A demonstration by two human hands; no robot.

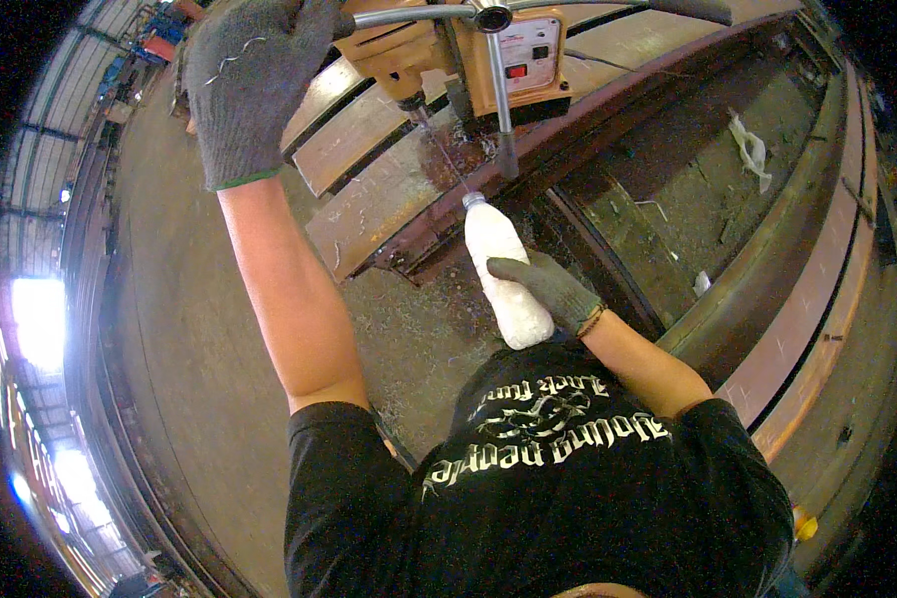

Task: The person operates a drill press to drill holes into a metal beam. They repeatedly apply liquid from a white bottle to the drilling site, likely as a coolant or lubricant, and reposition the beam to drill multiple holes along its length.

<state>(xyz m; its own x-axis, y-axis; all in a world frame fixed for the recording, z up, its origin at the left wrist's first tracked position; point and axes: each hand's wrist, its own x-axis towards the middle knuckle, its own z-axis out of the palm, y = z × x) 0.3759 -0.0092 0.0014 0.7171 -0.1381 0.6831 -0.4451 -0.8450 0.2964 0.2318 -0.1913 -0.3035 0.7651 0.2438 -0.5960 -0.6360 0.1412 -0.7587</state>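
A yellow drill press (399, 60) with a grey control box (524, 55) stands on rust-brown steel beams. My left hand (254, 95), in a grey knit glove, is closed round the end of one of its feed handles (409, 16); the fingertips are partly cut off by the top edge. My right hand (548, 287), also gloved, grips a white plastic squeeze bottle (503, 264) by its lower half. The bottle tilts with its cap toward the drill bit (419, 112). From the cap a thin line, which looks like liquid, runs toward the bit.
Metal shavings lie around the bit and on the floor (419, 339). Long steel beams (817, 309) curve along the right side. A crumpled white plastic scrap (749, 149) lies between the beams. Another feed lever (506, 149) hangs down beside the control box.
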